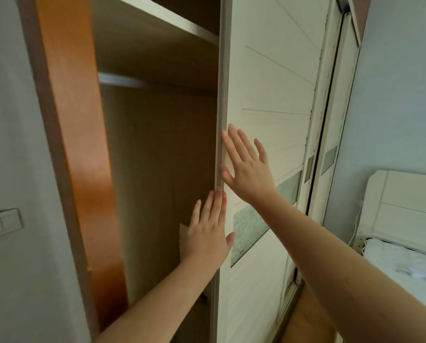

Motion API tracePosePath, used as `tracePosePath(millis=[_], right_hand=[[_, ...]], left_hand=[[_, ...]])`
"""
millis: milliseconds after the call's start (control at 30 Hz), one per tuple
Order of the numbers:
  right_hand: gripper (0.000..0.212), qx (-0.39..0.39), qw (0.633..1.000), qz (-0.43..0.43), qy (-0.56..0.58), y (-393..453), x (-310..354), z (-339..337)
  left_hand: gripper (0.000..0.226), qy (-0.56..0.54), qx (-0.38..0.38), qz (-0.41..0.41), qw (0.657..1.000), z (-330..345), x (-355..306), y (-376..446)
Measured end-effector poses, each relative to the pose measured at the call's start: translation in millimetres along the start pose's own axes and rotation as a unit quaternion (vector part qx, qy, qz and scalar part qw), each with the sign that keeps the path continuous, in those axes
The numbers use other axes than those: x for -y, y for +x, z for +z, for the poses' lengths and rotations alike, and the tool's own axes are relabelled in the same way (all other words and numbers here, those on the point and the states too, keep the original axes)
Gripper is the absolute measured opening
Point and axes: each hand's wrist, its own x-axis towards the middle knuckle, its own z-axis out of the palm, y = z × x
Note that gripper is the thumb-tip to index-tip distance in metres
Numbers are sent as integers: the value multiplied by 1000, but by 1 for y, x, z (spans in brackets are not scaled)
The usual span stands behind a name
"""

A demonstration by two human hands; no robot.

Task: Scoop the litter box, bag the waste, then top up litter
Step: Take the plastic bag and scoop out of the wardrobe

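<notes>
Bedroom walls in pale grey frame a built-in wardrobe (157,149) with an orange-brown side panel and a hanging rail inside; a white bed headboard (404,209) stands at the right. Both hands lie flat, fingers straight, gripping nothing: the left hand (210,231) by the grey edge strip of the white sliding door (273,100), the right hand (247,167) spread on the door's face. No litter box, scoop, bag or litter shows; possibly they are stored inside, though the dim interior reveals little. A smooth panel offers poor purchase, so the edge strip looks the better place to push.
</notes>
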Motion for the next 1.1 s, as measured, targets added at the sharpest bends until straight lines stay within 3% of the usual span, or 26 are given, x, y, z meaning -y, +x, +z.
tracePosePath(millis=[200, 333, 733, 1100], right_hand=[[66, -41, 999, 12, -31, 8, -30, 36], [64, -68, 998, -18, -5, 17, -63, 62], [63, -41, 998, -10, -38, 33, -177, 127], [62, -7, 998, 16, -60, 40, -250, 165]], left_hand=[[87, -89, -42, -75, 992, 37, -47, 39], [87, -111, -62, -84, 988, 67, -69, 73], [82, -74, -38, 32, 996, 124, -97, 172], [88, -30, -2, 87, 996, 151, -123, 248]])
